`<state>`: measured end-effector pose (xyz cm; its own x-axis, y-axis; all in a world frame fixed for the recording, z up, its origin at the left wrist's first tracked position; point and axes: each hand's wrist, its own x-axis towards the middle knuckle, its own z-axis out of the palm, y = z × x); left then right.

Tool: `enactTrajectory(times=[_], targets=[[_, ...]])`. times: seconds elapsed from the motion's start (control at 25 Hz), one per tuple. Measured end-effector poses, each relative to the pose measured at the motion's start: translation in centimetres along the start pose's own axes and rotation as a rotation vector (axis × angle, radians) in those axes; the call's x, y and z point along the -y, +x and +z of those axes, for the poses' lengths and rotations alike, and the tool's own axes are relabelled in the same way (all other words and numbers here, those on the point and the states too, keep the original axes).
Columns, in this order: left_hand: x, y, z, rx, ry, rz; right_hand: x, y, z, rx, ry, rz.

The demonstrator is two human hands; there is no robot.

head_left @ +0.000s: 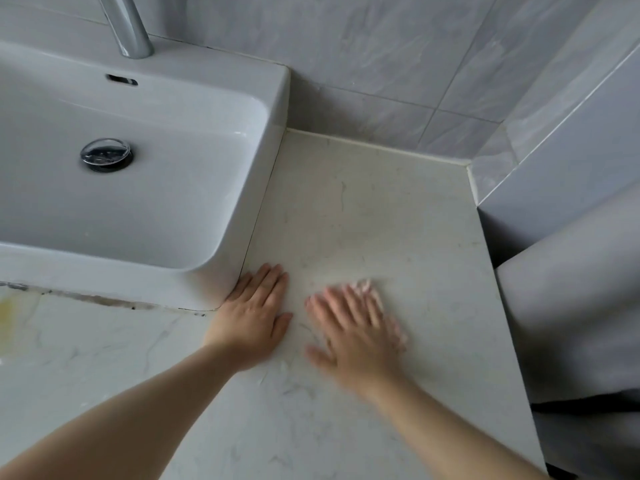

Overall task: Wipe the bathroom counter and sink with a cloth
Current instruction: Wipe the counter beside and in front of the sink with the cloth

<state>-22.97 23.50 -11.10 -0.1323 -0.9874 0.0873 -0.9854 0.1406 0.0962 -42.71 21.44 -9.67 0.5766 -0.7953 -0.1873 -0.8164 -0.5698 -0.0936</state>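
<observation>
beside the sink [273,161], flat hands [252,318] press open counter [381,209].

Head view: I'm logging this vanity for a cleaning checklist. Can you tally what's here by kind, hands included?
hands: 2, the left hand and the right hand
cloth: 1, under the right hand, blurred
sink: 1
faucet: 1
drain stopper: 1
counter: 1
Total: 7

A home bathroom here: white ceramic sink [138,174] with chrome drain [106,155] and tap [130,26], grey tiled walls [398,57], pale marble-look bench [363,220] tucked into the corner.
</observation>
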Motion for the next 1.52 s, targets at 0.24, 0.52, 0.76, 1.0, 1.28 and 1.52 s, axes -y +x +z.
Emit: enactTrajectory(times=[0.24,0.52,0.76,1.0,1.28,1.52], targets=[[3.2,-5.0,-0.5,0.056,0.061,0.234,-2.7,2.0,-1.2,-0.086,0.015,0.348],[7.4,-8.2,-1.6,0.051,0.043,0.38,2.9,-3.2,0.9,0.07,-0.085,-0.238],[7.4,-8.3,-1.2,0.046,0.011,0.349,5.7,4.9,-0.9,-0.085,0.074,0.192],[7.4,-8.4,-1.1,-0.025,-0.045,0.325,4.3,6.2,-0.1,-0.162,-0.058,-0.113],[7.5,-8.4,-1.2,-0.051,-0.081,0.317,4.3,18.6,-3.6,-0.003,0.136,0.195],[7.6,-8.3,-1.1,-0.048,-0.079,0.325,8.2,11.0,-1.0,-0.1,0.094,0.106]])
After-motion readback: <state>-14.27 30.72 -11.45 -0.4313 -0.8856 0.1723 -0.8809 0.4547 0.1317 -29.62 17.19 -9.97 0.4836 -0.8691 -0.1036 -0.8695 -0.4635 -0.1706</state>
